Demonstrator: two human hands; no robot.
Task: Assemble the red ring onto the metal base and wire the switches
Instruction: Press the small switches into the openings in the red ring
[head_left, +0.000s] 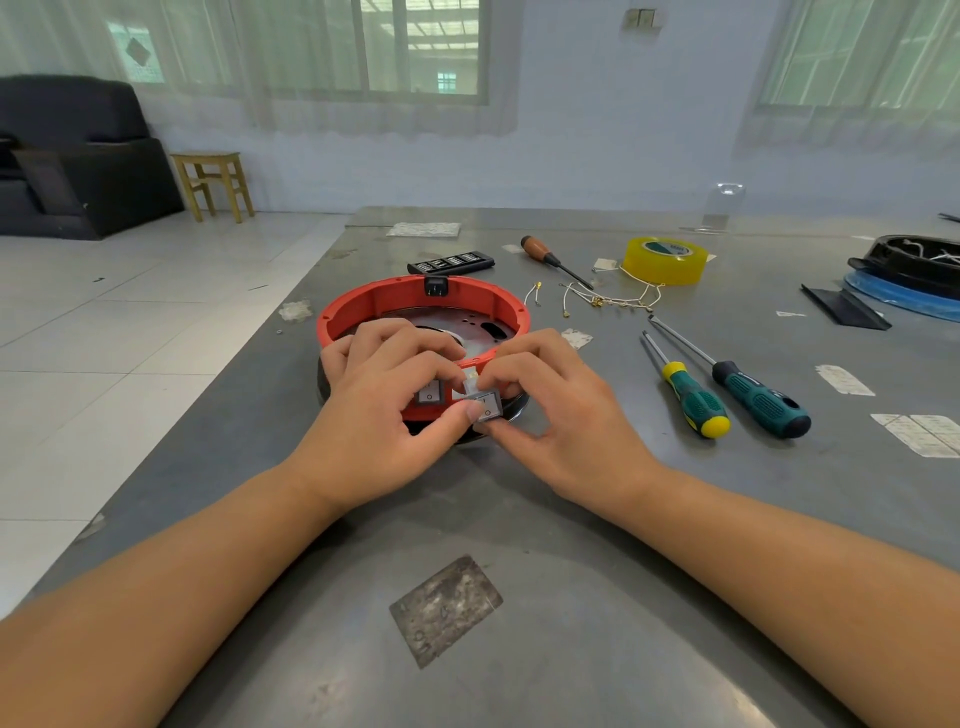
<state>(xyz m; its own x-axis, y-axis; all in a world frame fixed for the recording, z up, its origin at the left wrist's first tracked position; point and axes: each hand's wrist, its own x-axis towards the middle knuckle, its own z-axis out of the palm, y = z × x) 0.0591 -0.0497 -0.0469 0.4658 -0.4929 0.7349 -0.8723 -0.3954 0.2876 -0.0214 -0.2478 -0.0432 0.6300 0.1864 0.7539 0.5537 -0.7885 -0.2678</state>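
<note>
Nearest the camera, two bare forearms reach over the grey metal worktop (675, 519), past a worn rectangular patch (445, 610) on its surface. The right hand (561, 410) pinches a small grey rocker switch (485, 405) between thumb and fingertips, held just at the near outer wall of the red ring (423, 304). The left hand (379, 405) curls over the ring's near rim, its thumb touching the same switch. A second switch (429, 392) sits already set in the ring's wall, under the left fingers. The ring rests on the round metal base (457, 325), whose perforated plate shows inside it; a black socket (435, 286) sits in the far wall.

To the right lie two green-handled screwdrivers (737, 395), side by side. Farther off are loose white wires with brass terminals (602, 299), a wooden-handled screwdriver (553, 260), a yellow tape roll (665, 260) and a black bit case (451, 262). At the far right edge a black cover (909, 260) lies on a blue disc (904, 296).
</note>
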